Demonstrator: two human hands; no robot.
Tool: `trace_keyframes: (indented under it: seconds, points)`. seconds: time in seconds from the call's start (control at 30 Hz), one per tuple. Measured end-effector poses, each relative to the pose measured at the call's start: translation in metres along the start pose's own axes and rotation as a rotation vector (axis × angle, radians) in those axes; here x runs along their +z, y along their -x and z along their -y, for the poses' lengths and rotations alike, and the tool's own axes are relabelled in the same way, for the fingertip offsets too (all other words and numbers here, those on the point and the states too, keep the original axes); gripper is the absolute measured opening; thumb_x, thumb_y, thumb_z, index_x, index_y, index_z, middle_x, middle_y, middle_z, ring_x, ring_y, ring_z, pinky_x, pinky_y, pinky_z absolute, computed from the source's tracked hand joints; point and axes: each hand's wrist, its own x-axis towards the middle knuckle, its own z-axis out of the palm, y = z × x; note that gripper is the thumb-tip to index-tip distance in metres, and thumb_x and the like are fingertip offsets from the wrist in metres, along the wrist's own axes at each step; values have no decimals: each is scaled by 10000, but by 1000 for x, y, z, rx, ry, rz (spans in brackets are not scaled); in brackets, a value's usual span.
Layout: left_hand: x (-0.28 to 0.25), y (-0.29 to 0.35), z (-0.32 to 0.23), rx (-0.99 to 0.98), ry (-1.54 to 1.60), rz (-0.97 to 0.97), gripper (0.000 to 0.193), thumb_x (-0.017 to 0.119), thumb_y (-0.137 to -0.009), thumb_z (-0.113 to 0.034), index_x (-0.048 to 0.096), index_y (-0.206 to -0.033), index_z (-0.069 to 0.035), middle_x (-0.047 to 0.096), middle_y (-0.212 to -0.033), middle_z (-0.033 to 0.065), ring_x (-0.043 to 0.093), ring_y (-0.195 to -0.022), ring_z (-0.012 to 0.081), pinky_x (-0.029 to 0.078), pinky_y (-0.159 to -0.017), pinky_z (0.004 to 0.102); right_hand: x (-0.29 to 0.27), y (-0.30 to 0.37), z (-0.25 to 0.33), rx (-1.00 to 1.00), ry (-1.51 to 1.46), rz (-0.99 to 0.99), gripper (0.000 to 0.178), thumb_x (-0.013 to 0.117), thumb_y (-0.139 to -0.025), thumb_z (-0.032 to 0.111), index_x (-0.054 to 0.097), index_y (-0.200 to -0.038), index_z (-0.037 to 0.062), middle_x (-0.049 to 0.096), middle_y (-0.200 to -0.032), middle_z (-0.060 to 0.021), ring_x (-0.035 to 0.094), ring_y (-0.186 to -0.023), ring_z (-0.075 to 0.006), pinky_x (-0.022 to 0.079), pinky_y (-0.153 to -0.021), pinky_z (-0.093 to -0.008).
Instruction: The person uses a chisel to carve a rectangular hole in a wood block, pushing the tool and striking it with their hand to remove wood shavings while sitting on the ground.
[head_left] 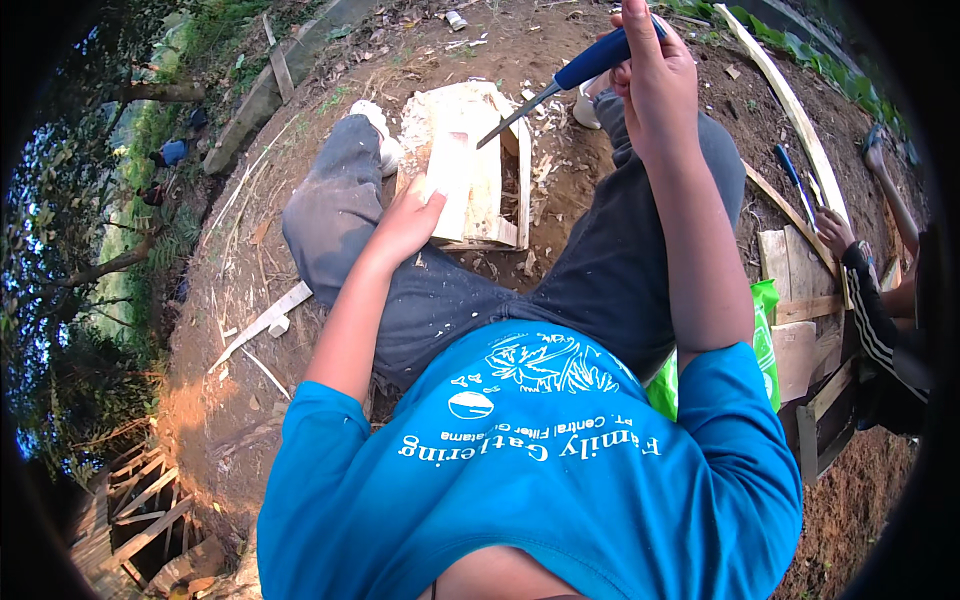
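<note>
As a pale piece of wood [453, 165] lies on a low wooden bench [486, 228] between the seated worker's knees, at upper centre of the frame, a blue-handled chisel [592, 62] slants down toward it from the right. The left hand [408, 222] holds the wood at its near left edge, fingers bent along the side and thumb stretched over the top; how firmly they press cannot be told. The right hand [658, 88], at the upper edge of the frame, has its fingers curled closed around the chisel's handle, with one digit pointing up. The blade's tip appears over the wood's right side, though whether it touches cannot be made out.

A slip looks the likeliest hazard: should the blade skid off the smooth face or the wood shift under a light hold, the edge could reach the left hand or a knee. Loose shavings [543, 178] around the bench might also let the piece slide.

Farther out, a green bag [765, 335] sits by the worker's right side. At the right of the frame, a co-worker's hand [832, 232] rests near a long pale strip of wood [790, 92] and another blue-handled tool [788, 165].
</note>
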Motion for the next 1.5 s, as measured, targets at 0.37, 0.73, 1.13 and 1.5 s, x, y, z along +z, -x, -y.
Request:
trace_keyframes:
  seconds: [0.37,0.73,1.13,1.5]
  points:
    - [11,4,-51,416,-186,-535,779,726,-924,-358,390,-1523,11,352,-1560,268,402,-1432,454,376,-1178,469,64,11,-11,-314,-106,421,270,579,-1086,243,632,-962,8,620,-786,-90,641,-701,-185,532,-637,-327]
    - [28,-26,-142,671,591,-878,320,768,-769,-182,550,-988,-97,667,-723,113,721,-712,335,564,-626,452,144,56,11,-188,61,560,287,513,-976,170,434,-710,95,397,-578,-48,386,-476,-171,348,-472,-341]
    - [10,-42,-95,405,676,-757,284,781,-786,-184,580,-974,-115,691,-783,110,705,-768,357,541,-642,436,189,48,-39,-19,282,457,352,535,-1037,317,466,-724,171,398,-576,14,368,-500,-133,329,-530,-312]
    - [-1,-45,-71,461,619,-612,312,759,-789,-268,681,-1025,-79,724,-844,166,725,-788,358,575,-704,451,200,41,-51,101,396,595,397,532,-1082,335,459,-766,106,405,-624,-14,437,-593,-180,385,-609,-352]
